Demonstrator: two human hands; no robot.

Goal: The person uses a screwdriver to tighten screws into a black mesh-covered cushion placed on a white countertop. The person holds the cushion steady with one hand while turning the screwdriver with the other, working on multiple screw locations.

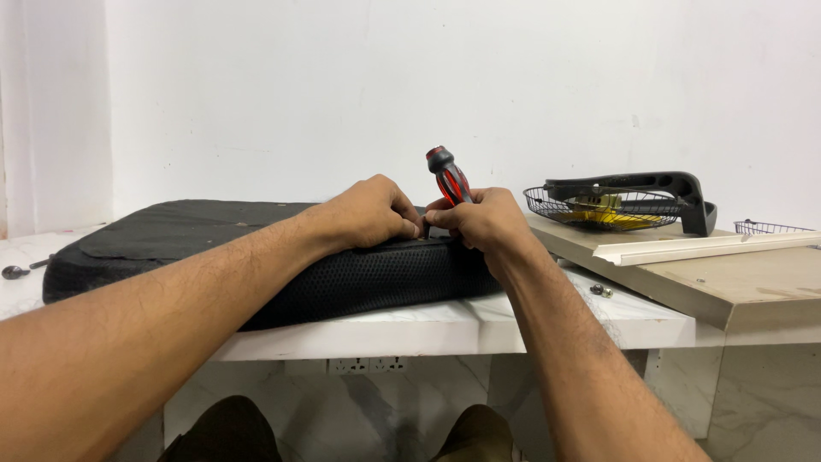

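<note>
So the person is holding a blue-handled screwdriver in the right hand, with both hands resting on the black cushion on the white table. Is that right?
Not quite: the screwdriver has a red and black handle, not blue. The rest holds. The head view shows the right hand gripping it, and both it and the left hand resting on the black cushion on the white table.

The right hand (481,221) grips a red-and-black screwdriver (448,175); touching it, the left hand (369,211) pinches the black seat cushion (256,248) beneath.

Matt black mesh-cloth cushion (256,248), glossy red-and-black plastic screwdriver handle (450,175), polished white marble-look table (445,329), wire metal basket (611,205).
</note>
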